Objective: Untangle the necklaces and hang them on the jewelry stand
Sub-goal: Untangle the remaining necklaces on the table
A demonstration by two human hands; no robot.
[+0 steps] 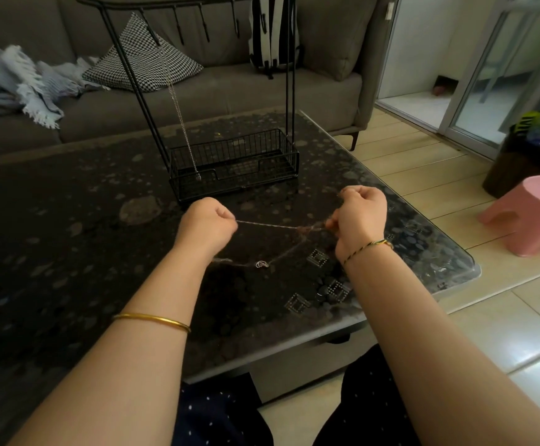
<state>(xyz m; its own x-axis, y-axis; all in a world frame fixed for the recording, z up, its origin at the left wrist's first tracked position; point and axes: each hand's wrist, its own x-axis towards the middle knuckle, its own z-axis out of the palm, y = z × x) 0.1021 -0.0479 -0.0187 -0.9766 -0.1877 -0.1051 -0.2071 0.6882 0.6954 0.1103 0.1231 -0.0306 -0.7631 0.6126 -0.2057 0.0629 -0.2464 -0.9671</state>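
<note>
A thin silver necklace chain (275, 226) is stretched between both hands above the dark table (69, 239). My left hand (206, 224) pinches its left end with curled fingers. My right hand (360, 210) pinches the right end, where the strands bunch together. A slack loop of chain with a small silver pendant (261, 264) hangs below, near the tabletop. Behind the hands stands the black wire jewelry stand (233, 162) with a basket base and hooks along the top bar. One silver necklace (178, 111) hangs from a hook down to the basket.
A grey sofa (217, 88) with a checked cushion (143, 62) and a pale blanket (21, 82) runs behind the table. A pink plastic stool (529, 214) and a dark bin (526, 156) stand on the tiled floor at right. The table's glass edge lies near my knees.
</note>
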